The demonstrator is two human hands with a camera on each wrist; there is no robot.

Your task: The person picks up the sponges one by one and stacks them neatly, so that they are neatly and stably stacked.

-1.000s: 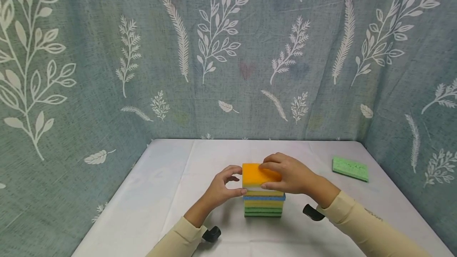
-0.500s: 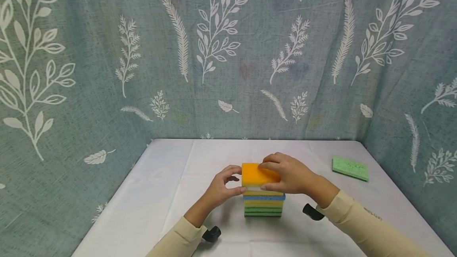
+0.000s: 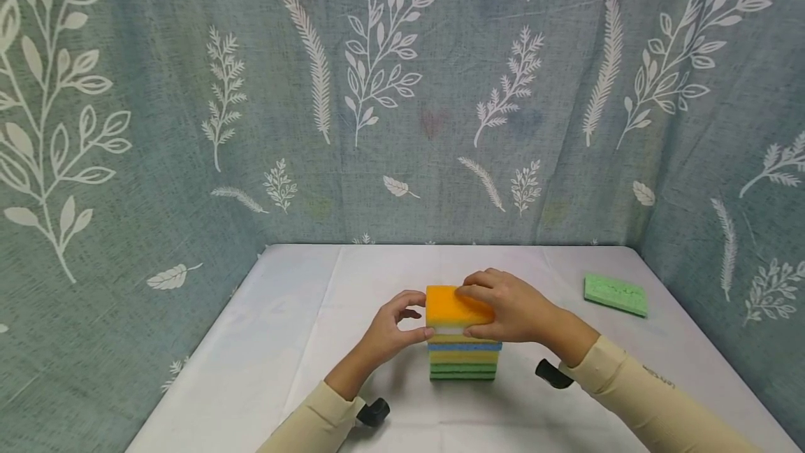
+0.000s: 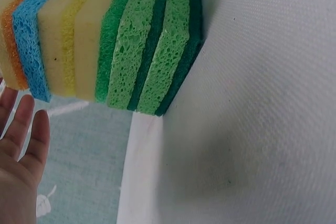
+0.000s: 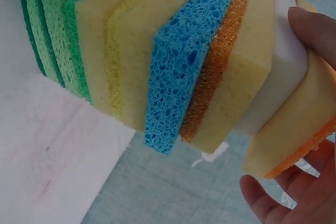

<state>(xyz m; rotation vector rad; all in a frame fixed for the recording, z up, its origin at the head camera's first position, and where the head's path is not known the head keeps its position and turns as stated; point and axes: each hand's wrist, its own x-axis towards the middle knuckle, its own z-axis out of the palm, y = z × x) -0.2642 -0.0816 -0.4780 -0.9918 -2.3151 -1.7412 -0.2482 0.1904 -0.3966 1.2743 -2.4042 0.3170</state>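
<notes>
A stack of sponges (image 3: 464, 357) stands on the white table. Green sponges (image 4: 157, 56) lie at the bottom, with yellow layers and a blue sponge (image 5: 181, 61) above. Near the top is a white sponge (image 5: 289, 61); the orange-topped sponge (image 3: 453, 305) crowns the pile. My right hand (image 3: 512, 306) grips that top sponge from the right, its thumb at the front and its fingers over the top and far side. On the left, my left hand (image 3: 391, 327) makes a loose C, thumb tip at the front left corner and forefinger at the back. Its other fingers (image 4: 38, 137) spread beside the stack.
A single green sponge (image 3: 615, 295) lies flat at the back right of the table (image 3: 302, 376). Patterned cloth (image 3: 402, 89) hangs behind and along both sides. Dark wrist cameras (image 3: 374, 412) stick out under the sleeves.
My right thumb has slid very slightly to the right along the front of the top sponge. Otherwise the hands and the stack keep their places.
</notes>
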